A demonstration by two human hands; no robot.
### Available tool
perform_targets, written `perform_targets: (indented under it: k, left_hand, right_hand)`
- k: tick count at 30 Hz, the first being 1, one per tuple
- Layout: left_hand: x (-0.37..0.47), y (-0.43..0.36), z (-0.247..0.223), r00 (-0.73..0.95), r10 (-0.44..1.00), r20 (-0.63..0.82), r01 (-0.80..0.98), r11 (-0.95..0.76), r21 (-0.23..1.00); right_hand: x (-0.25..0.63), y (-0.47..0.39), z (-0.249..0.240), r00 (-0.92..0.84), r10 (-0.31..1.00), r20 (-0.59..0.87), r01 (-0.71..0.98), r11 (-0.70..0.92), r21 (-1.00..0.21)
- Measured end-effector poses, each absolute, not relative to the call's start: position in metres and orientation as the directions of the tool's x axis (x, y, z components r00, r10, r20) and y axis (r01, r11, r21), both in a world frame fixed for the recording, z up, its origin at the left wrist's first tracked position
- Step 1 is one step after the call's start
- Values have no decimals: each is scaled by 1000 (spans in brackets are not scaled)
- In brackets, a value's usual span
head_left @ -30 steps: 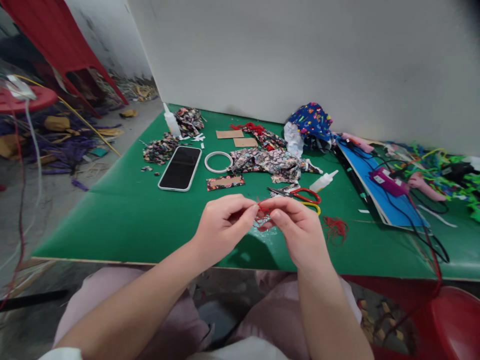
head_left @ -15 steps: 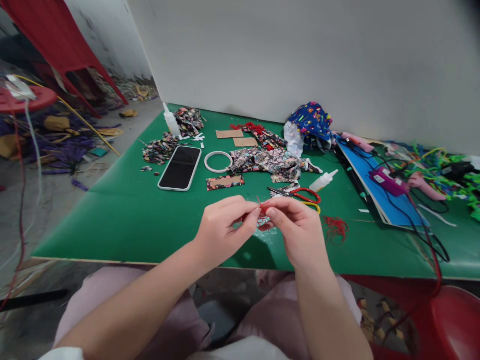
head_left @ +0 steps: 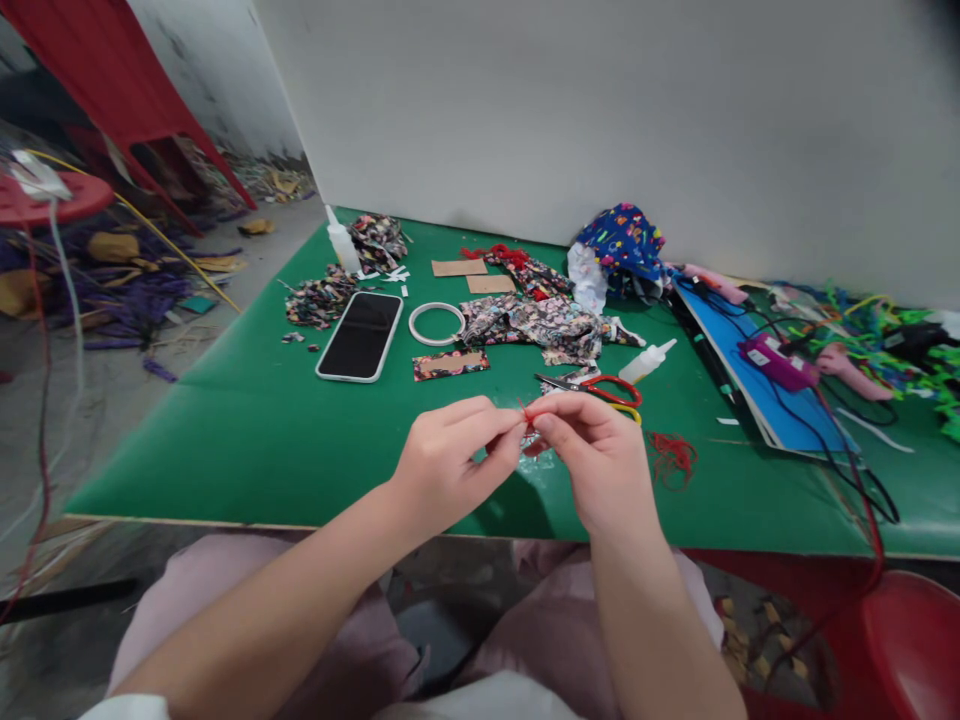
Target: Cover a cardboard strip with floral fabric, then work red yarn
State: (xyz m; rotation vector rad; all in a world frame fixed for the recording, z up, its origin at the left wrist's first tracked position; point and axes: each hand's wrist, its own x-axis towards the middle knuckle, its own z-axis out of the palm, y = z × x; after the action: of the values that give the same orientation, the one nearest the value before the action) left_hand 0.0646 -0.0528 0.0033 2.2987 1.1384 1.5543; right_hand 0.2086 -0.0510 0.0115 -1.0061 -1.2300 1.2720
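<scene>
Both hands meet above the near edge of the green bench point(head_left: 247, 430), left hand point(head_left: 442, 462) and right hand point(head_left: 596, 455) each pinching one end of a short red thread point(head_left: 526, 413) (fingertips nearly touching, keeping it taut), scissors point(head_left: 600, 388) lying just beyond.

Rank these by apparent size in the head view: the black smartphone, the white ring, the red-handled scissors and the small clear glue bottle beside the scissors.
1. Black smartphone, clearly largest.
2. Red-handled scissors and white ring: too alike to rank; the scissors are longer but thinner and partly hidden by the right hand.
3. Small clear glue bottle, smallest.
</scene>
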Motion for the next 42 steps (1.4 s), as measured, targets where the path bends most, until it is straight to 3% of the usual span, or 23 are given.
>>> perform_targets:
  k: [7, 15, 20, 27, 42]
  left_hand:
    - [64, -50, 4, 214, 679, 702, 449, -707, 547]
    - [60, -52, 12, 256, 793, 553, 313, -609, 729]
    - [60, -51, 11, 271, 815, 513, 278, -576, 769]
    - [58, -53, 13, 240, 864, 443, 207, -491, 846]
    - [60, -52, 17, 229, 883, 409, 192, -453, 870]
  right_hand:
    - [209, -52, 14, -110, 987, 118, -130, 104, -986]
    - [211, -50, 13, -187, 972, 140, -260, 88, -961]
    - [210, -50, 12, -183, 974, 136, -312, 74, -947]
    - [207, -54, 13, -78, 974, 210, -242, 186, -952]
    - [202, -57, 14, 37, 969, 243, -132, 246, -960]
